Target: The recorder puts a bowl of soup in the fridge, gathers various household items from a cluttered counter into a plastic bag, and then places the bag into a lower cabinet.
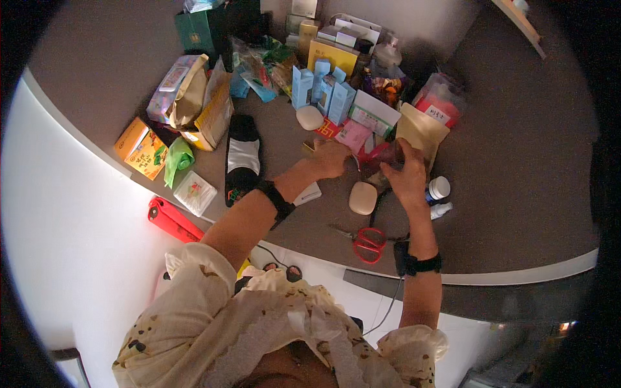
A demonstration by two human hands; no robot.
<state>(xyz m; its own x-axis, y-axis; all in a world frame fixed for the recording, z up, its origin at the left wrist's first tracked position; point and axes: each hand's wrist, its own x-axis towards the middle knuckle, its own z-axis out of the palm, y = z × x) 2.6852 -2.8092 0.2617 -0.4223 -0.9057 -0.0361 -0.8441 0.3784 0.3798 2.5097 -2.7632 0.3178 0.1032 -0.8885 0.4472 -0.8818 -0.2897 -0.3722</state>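
Observation:
My left hand [331, 157] is over the middle of the brown tabletop, its fingers curled; a thin yellow item shows beside its fingertips, and whether it is gripped is unclear. Across from it, my right hand [406, 169] has thumb and fingers spread around a dark, see-through item that I cannot make out, beside a brown paper envelope [421, 131]. A pink packet [354, 136] and a red packet [327, 127] lie just beyond the hands. Two beige rounded cases rest nearby, one [309, 118] behind my left hand, the other [363, 198] between my wrists.
Red-handled scissors [369, 245] lie near the front edge. A white-capped bottle [439, 187] stands right of my right hand. Light-blue boxes [302, 87] and a yellow box [333, 57] crowd the back. Left are a black-and-white strap [243, 157], cotton swabs [195, 193] and a red case [174, 220].

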